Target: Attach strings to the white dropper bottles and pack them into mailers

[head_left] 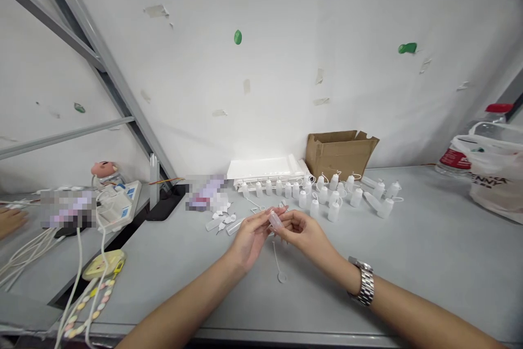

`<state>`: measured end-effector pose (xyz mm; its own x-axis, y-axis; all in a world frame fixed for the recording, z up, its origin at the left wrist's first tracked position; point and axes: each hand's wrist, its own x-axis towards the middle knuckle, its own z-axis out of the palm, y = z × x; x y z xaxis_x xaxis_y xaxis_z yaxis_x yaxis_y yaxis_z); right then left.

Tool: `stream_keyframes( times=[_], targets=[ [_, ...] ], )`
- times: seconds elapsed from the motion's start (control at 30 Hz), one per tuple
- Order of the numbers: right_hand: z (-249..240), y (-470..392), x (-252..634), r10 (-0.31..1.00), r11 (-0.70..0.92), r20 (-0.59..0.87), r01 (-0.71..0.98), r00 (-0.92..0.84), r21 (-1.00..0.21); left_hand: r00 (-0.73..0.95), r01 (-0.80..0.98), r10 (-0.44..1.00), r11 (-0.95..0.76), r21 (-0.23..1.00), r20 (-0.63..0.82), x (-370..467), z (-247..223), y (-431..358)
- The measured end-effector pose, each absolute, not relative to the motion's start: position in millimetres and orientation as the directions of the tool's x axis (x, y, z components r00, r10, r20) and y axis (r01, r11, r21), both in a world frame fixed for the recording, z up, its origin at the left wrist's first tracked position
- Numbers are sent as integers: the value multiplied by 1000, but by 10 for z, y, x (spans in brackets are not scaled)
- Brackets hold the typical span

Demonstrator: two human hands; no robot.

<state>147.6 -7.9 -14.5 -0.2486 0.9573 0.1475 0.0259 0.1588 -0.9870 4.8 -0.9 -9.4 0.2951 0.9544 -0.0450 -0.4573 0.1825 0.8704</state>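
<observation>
Between my two hands is a small translucent plastic bottle (pixel 275 221), tilted, above the grey table. My left hand (pixel 254 237) has its fingers closed around the bottle's far side. My right hand (pixel 300 229) pinches the same bottle with thumb and fingers. A white cap strap with a ring (pixel 281 277) lies on the table just below them. Loose white caps (pixel 223 218) and a clear bottle body (pixel 235 226) lie to the left of my left hand. Several capped squeeze bottles (pixel 334 210) stand beyond my right hand.
A cardboard box (pixel 341 153) and a stack of white trays (pixel 265 168) stand against the wall. At right sit a plastic bag (pixel 498 185) and a red-labelled bottle (pixel 455 158). Cables (pixel 79 283), a power strip (pixel 122 207) and another person's hand (pixel 11 221) are at left.
</observation>
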Motion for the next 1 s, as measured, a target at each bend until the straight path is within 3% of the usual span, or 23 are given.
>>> stream_keyframes(
  times=[0.1,0.23,0.53,0.77,1.0],
  targets=[
    [-159,-83,1474,955,181,167,34,-247,-983,305,-463,951,196,865,-52,51,-83,-8],
    [-93,-90,1479,970,101,87,50,-227,-994,308,-508,950,205,837,-46,54,-58,-8],
    [-4,-69,1532,964,31,56,-98,-261,-995,399,-465,915,147,873,58,25,7,-12],
    [-11,-129,1500,957,96,99,-22,-271,-995,302,-438,953,139,888,0,14,-15,8],
    [-87,-180,1487,956,245,229,70,-185,-967,365,-474,931,171,864,16,31,-62,15]
  ],
)
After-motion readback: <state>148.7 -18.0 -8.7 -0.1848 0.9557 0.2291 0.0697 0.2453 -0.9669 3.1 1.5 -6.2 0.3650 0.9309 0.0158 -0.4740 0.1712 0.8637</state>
